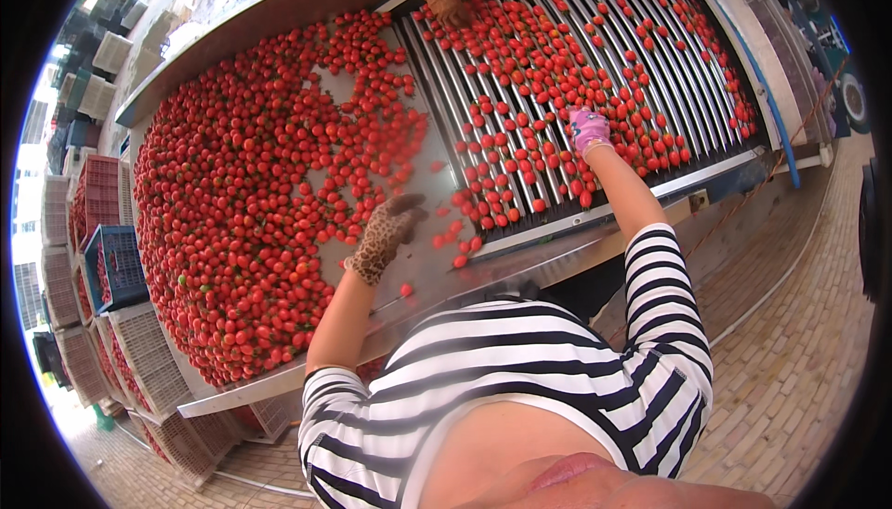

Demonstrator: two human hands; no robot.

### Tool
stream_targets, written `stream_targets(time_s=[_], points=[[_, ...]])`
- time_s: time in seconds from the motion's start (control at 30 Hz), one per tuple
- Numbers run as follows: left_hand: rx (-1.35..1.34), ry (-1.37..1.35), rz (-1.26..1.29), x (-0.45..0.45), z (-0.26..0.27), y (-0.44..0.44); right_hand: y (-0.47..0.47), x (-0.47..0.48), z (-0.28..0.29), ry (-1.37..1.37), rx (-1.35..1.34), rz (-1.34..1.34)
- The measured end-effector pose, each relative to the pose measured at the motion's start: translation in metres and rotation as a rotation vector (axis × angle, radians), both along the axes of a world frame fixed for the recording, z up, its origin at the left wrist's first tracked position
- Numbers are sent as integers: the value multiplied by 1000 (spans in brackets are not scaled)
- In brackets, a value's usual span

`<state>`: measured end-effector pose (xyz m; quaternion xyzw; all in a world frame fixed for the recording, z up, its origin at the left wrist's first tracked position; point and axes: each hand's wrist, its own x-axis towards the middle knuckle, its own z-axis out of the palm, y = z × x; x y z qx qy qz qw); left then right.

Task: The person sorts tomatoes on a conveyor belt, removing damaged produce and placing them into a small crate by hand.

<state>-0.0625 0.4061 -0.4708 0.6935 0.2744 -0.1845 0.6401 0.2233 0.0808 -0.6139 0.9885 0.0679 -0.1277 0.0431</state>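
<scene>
My left hand, in a leopard-print glove, is over the bare strip of a metal sorting tray, beside a thick layer of red cherry tomatoes. Its fingers are apart and slightly blurred, and no tomato shows in them. A few loose tomatoes lie on the metal just right of it. My right hand, in a pink patterned glove, rests among tomatoes on the steel roller conveyor. Its fingertips are partly hidden, so whether it grips one cannot be seen.
Across the conveyor, a co-worker's gloved hand touches tomatoes on the rollers. A metal side rail runs along my side. Stacked plastic crates, some holding tomatoes, stand at the left. A blue hose bends down at the conveyor's right end.
</scene>
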Motion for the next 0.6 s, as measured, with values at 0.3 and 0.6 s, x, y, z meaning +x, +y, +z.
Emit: stream_targets(time_s=[0.3, 0.6], points=[[-129, -73, 187, -40, 24, -6, 45, 11, 6, -139, 66, 17], [-218, -58, 216, -39, 15, -26, 46, 47, -21, -37, 101, -5]])
